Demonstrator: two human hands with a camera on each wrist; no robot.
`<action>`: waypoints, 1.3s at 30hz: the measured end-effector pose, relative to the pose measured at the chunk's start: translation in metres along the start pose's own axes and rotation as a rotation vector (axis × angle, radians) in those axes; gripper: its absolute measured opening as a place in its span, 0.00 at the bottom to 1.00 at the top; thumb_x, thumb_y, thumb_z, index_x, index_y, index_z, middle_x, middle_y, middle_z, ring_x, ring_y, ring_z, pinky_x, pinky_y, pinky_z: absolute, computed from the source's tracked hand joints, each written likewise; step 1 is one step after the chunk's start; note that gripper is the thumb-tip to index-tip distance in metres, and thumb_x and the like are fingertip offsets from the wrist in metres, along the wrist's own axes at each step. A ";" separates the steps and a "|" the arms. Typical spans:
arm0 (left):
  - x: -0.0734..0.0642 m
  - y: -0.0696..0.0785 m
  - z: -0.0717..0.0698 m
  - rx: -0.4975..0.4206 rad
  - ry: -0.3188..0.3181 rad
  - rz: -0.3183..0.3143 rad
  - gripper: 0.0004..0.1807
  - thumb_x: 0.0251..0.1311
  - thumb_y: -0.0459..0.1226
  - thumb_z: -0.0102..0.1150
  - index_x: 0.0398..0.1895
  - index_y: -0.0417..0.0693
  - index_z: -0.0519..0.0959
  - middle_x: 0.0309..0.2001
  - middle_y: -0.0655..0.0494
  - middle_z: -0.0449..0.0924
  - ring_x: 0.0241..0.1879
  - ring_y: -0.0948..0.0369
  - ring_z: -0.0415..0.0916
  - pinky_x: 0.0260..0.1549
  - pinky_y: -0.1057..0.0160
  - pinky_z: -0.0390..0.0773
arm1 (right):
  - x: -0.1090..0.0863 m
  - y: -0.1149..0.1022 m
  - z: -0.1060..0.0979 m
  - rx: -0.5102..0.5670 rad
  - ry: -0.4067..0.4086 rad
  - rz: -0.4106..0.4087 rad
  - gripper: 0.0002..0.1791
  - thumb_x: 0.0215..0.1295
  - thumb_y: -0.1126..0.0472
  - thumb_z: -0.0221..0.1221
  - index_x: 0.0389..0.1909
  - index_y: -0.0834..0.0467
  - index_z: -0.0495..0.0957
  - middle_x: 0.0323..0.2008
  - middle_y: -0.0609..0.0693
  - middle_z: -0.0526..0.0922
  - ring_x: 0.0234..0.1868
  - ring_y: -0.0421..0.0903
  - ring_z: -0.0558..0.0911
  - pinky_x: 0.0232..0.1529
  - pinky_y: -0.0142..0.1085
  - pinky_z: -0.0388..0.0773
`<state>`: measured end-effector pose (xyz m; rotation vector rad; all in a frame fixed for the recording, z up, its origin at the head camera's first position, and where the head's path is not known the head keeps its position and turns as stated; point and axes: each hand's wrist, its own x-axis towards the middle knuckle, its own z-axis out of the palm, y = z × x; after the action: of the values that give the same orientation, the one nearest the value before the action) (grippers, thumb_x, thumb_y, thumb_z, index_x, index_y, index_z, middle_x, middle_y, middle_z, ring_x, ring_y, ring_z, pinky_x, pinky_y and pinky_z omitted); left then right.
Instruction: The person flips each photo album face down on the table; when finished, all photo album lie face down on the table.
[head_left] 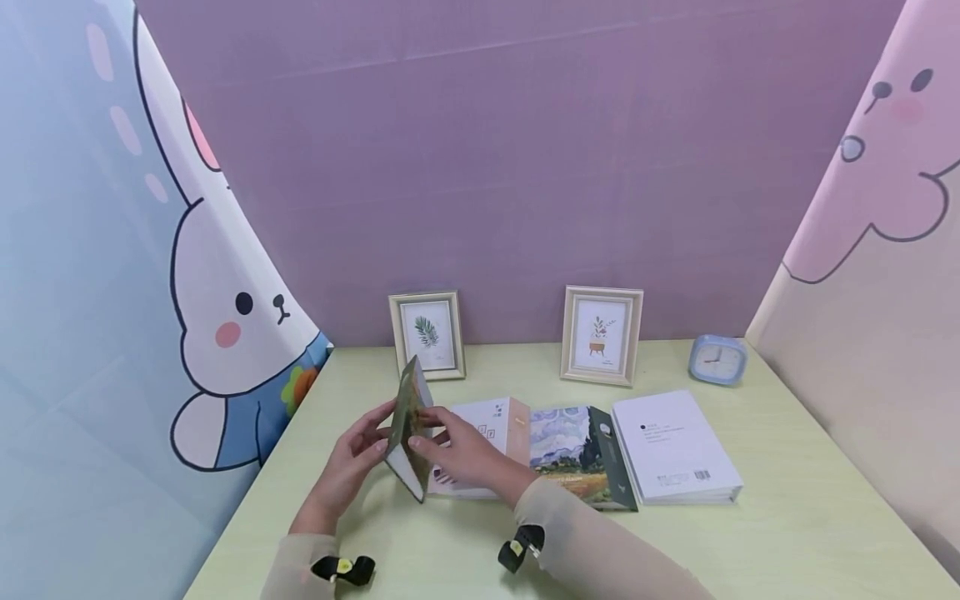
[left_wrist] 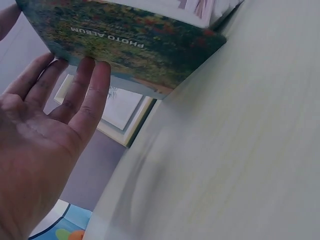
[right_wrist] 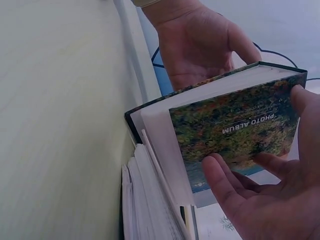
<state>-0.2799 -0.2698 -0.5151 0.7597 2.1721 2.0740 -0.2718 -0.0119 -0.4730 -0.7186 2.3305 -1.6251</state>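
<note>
A small photo album (head_left: 408, 425) with a green, painted-foliage cover stands on edge between the two hands, clear of the other books' covers. White pages show between its covers at the near end. The left hand (head_left: 347, 467) holds it from the left; in the left wrist view its long fingers (left_wrist: 97, 85) reach the cover lettered PHOTO ALBUM (left_wrist: 135, 42). From the right, the right hand (head_left: 461, 454) holds the opposite side. In the right wrist view its fingertips (right_wrist: 215, 167) lie on a lettered cover, and the left hand (right_wrist: 195, 50) shows behind the album.
Right of the album lie a white-and-peach book (head_left: 517, 425), a landscape-painting book (head_left: 566, 450) with a dark green band, and a thick white book (head_left: 678, 454). Behind stand two picture frames (head_left: 456, 371) (head_left: 600, 333) and a blue clock (head_left: 717, 360), before a purple backdrop.
</note>
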 end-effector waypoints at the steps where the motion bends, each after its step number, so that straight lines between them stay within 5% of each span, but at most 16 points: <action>1: 0.000 0.000 0.000 0.003 -0.002 0.003 0.32 0.80 0.29 0.44 0.83 0.51 0.58 0.80 0.50 0.60 0.69 0.52 0.72 0.62 0.54 0.79 | 0.000 0.000 0.000 -0.001 -0.001 -0.004 0.35 0.76 0.37 0.57 0.78 0.47 0.65 0.71 0.51 0.74 0.57 0.47 0.80 0.43 0.36 0.85; 18: 0.000 0.002 0.005 0.061 -0.015 -0.031 0.31 0.78 0.29 0.50 0.82 0.51 0.62 0.79 0.50 0.63 0.73 0.46 0.65 0.64 0.58 0.77 | 0.000 0.007 -0.002 0.130 -0.029 -0.007 0.35 0.79 0.34 0.50 0.76 0.51 0.63 0.68 0.53 0.74 0.56 0.43 0.82 0.53 0.45 0.85; 31: 0.001 -0.001 0.006 0.096 -0.002 -0.070 0.30 0.79 0.34 0.54 0.81 0.55 0.63 0.81 0.52 0.58 0.76 0.36 0.58 0.67 0.37 0.71 | -0.002 0.006 -0.003 0.205 0.023 -0.048 0.31 0.81 0.49 0.56 0.76 0.61 0.68 0.54 0.55 0.80 0.49 0.58 0.85 0.49 0.54 0.86; 39: 0.000 0.002 0.009 0.111 0.020 -0.092 0.30 0.77 0.34 0.56 0.80 0.52 0.65 0.80 0.51 0.60 0.77 0.38 0.58 0.68 0.39 0.71 | 0.000 0.011 -0.001 0.286 0.079 -0.021 0.30 0.78 0.53 0.60 0.75 0.57 0.66 0.55 0.58 0.80 0.48 0.56 0.85 0.50 0.60 0.85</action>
<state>-0.2761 -0.2619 -0.5144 0.6366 2.3021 1.9400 -0.2756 -0.0084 -0.4830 -0.6285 2.0819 -1.9745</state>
